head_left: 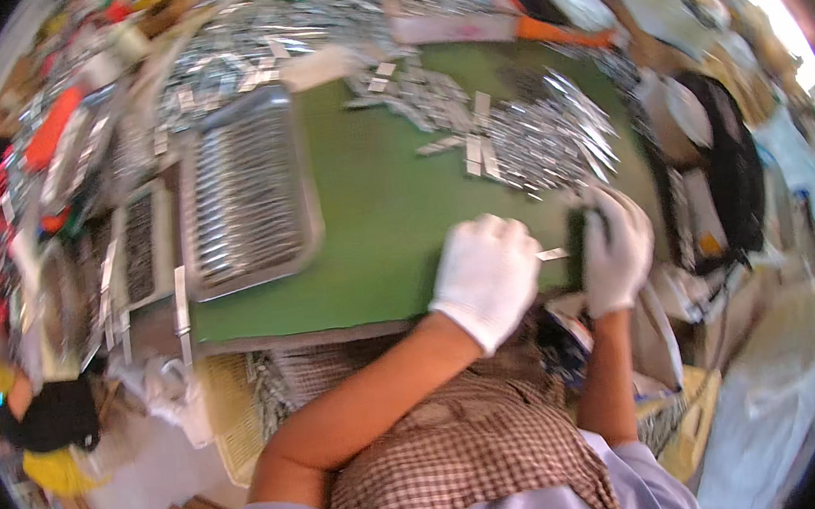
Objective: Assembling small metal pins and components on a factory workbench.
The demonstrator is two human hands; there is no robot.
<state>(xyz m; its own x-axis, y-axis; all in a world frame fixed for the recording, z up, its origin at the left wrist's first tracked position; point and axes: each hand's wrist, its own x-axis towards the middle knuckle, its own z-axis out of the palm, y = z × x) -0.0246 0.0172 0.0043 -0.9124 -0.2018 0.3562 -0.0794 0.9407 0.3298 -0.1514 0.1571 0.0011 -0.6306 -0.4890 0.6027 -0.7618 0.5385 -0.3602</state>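
My left hand (491,281), in a white knit glove, is closed in front of the near part of the green work surface (362,190). A short flat metal strip (553,254) sticks out from its fingers toward the right. My right hand (617,246), gloved alike, has bent fingers drawn together at the near edge of a loose pile of shiny metal strips (544,143). Blur hides what its fingertips hold. To the left, a grey tray (309,205) bears rows of slim metal pieces laid side by side.
More metal strips (421,91) lie beyond the pile, and a large heap (306,14) covers the back. A pink-edged box (464,28) of metal pieces stands there. A smaller tray (162,234) of dark parts sits at the left. Bags (700,128) crowd the right side.
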